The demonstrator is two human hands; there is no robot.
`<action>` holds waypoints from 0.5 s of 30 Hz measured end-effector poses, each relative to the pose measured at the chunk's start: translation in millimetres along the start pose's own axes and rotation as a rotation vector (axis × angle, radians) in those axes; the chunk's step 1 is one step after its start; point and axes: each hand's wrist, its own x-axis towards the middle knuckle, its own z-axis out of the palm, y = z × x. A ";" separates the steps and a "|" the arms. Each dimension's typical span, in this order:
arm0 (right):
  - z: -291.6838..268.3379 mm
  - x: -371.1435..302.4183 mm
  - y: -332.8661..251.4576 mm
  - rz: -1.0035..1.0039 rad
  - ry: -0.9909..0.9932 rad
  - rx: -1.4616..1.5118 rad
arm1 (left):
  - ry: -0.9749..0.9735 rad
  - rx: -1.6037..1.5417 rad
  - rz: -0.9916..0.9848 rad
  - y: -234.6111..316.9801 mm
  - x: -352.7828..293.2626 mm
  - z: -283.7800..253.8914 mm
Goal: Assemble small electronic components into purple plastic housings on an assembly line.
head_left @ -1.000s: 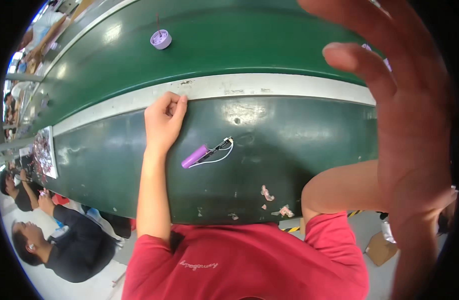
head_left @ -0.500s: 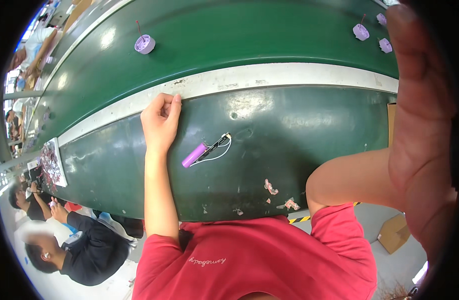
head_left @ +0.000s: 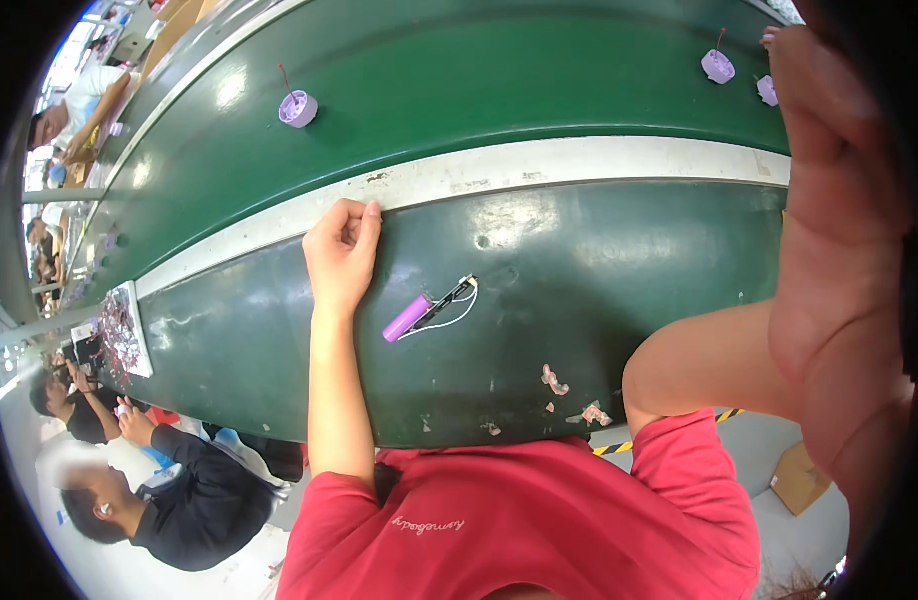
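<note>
My left hand (head_left: 341, 252) rests near the white rail, fingers curled in and thumb against them; nothing shows in it. To its right on the dark green bench lies a purple cylindrical battery (head_left: 407, 319). A narrow black circuit board (head_left: 452, 294) is joined to it, and a white wire loops beside them. My right hand (head_left: 839, 230) is raised very close to the camera at the right edge, its palm side large in view. Its fingers are partly cut off by the dark rim, so what they touch is hidden.
Beyond the white rail (head_left: 579, 158), lilac round parts with red wires, one of them a cup (head_left: 298, 109), sit on a green belt (head_left: 499, 80). Scraps (head_left: 595, 414) lie near the bench's front edge. A white tray (head_left: 139, 330) stands left, near co-workers (head_left: 199, 490).
The whole scene has shifted slightly right and down in the picture. My right hand's upper fingers look more bent. My left hand and the battery keep their places on the bench.
</note>
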 end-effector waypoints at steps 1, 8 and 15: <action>-1.1 0.1 -1.9 -0.008 0.002 -0.002 | -0.005 -0.005 -0.009 -1.7 1.0 0.4; -14.9 16.2 -31.4 -0.099 -0.031 -0.092 | -0.003 0.026 0.015 -4.1 6.5 2.2; -12.1 36.0 -91.5 -0.215 0.059 -0.512 | 0.021 0.124 0.071 1.0 4.1 2.2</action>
